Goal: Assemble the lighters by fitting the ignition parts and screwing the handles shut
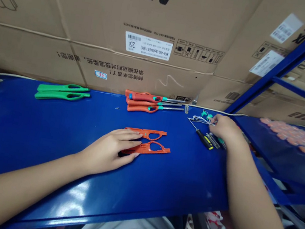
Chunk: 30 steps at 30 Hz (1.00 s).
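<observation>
1. Rested the left hand [110, 146] across two hollow, orange moulded-plastic shells with oval loops: the far shell [147, 131] and the near shell [144, 148], side by side on the glossy blue metal-look surface [171, 182].
2. Spread the left fingers outward with the thumb apart, its tip by the near shell's edge. Could not tell a grip from a light press.
3. Reached well to the right with the right hand [222, 127], fingers bent down at the thin white wires [197, 118] and small teal plastic parts [206, 115]. Could not tell any pinch, with the fingertips partly hidden.
4. Saw the black-and-yellow-handled screwdriver [204, 139] just beside the wires, and three or so orange plastic bodies with long metal barrels [145, 97] lying farther back.
5. Judged both shells light and stiff, probably thin-walled, and apt to skid on so smooth a surface. Seemed best to hold each by the broad end or outer edges, clear of the narrow tip.
6. Judged the wires limp and easily tangled, fragile at any joints. Seemed safer to lift by the teal parts than to tug the strands.
</observation>
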{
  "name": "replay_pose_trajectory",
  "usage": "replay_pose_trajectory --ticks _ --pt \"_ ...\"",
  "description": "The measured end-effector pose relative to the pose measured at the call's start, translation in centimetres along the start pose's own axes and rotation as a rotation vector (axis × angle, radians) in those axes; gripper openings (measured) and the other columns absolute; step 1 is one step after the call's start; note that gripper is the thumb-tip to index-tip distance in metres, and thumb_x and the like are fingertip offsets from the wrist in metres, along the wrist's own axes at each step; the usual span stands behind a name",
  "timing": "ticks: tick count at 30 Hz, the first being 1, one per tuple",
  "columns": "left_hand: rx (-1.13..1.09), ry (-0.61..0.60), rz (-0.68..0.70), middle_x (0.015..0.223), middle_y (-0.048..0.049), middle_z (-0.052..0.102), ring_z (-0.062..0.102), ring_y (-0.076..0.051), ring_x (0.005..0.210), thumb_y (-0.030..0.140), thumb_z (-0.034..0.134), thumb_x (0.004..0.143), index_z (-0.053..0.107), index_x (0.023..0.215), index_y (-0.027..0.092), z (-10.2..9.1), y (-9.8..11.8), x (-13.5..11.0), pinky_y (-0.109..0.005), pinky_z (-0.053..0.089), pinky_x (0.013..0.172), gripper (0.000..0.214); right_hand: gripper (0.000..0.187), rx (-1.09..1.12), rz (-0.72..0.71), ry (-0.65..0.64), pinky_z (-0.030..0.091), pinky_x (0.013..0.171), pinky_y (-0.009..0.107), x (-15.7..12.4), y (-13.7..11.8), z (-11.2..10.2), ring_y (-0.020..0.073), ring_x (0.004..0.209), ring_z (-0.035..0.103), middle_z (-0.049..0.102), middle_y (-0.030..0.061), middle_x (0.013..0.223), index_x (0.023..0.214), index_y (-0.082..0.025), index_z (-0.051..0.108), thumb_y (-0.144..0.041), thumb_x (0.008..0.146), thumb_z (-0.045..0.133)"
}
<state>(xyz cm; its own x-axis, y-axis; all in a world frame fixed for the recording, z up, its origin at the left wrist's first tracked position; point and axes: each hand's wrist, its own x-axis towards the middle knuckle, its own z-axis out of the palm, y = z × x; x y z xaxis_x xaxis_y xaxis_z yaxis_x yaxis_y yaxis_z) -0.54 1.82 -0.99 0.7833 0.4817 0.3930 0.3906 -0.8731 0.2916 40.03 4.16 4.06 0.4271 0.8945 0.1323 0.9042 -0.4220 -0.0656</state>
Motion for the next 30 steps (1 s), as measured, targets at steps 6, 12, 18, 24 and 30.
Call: replay_pose_trajectory --ticks 6,12,18,24,30 --pt "-0.023 -0.021 -0.02 0.136 -0.01 0.068 0.063 -0.027 0.128 0.033 0.059 0.098 0.071 0.126 0.021 0.0 -0.2 0.0 -0.05 0.052 0.11 0.033 0.024 -0.103 0.096 -0.154 0.045 0.064 0.03 0.9 1.4 0.2 0.0258 0.082 0.068 0.072 0.0097 0.089 0.089 -0.021 0.067 -0.013 0.067 0.068" --pt "-0.014 -0.022 -0.013 0.136 -0.01 0.068 0.064 -0.027 0.127 0.033 0.057 0.099 0.071 0.126 0.021 -0.1 -0.2 0.1 -0.048 0.054 0.108 0.033 0.025 -0.128 0.127 -0.191 0.045 0.065 0.03 0.8 1.0 0.3 0.0261 0.086 0.069 0.074 0.0107 0.096 0.095 -0.023 0.068 -0.015 0.071 0.068" --pt "-0.02 -0.027 -0.011 0.136 -0.0105 0.068 0.065 -0.027 0.126 0.033 0.056 0.1 0.071 0.126 0.019 -0.1 -0.2 0.1 -0.049 0.053 0.109 0.033 0.022 -0.1 0.116 -0.153 0.044 0.065 0.031 0.7 1.0 0.1 0.0264 0.089 0.069 0.073 0.0108 0.102 0.096 -0.023 0.068 -0.016 0.075 0.066" --pt "-0.024 -0.022 -0.019 0.134 -0.0117 0.069 0.066 -0.028 0.124 0.033 0.057 0.099 0.072 0.125 0.02 -0.1 -0.1 0.2 -0.05 0.053 0.109 0.033 0.018 -0.029 0.083 -0.034 0.043 0.063 0.033 0.2 0.7 -0.5 0.0279 0.082 0.067 0.073 0.0107 0.091 0.1 -0.022 0.066 -0.024 0.083 0.062" --pt "-0.027 0.01 -0.007 0.132 -0.0118 0.07 0.068 -0.028 0.122 0.033 0.059 0.098 0.073 0.122 0.02 -0.1 -0.1 0.3 -0.05 0.054 0.107 0.031 0.02 0.059 -0.085 0.159 0.045 0.084 0.037 -0.2 0.0 -1.3 0.0301 0.101 0.063 0.071 0.0138 0.11 0.108 -0.021 0.062 -0.023 0.091 0.052"
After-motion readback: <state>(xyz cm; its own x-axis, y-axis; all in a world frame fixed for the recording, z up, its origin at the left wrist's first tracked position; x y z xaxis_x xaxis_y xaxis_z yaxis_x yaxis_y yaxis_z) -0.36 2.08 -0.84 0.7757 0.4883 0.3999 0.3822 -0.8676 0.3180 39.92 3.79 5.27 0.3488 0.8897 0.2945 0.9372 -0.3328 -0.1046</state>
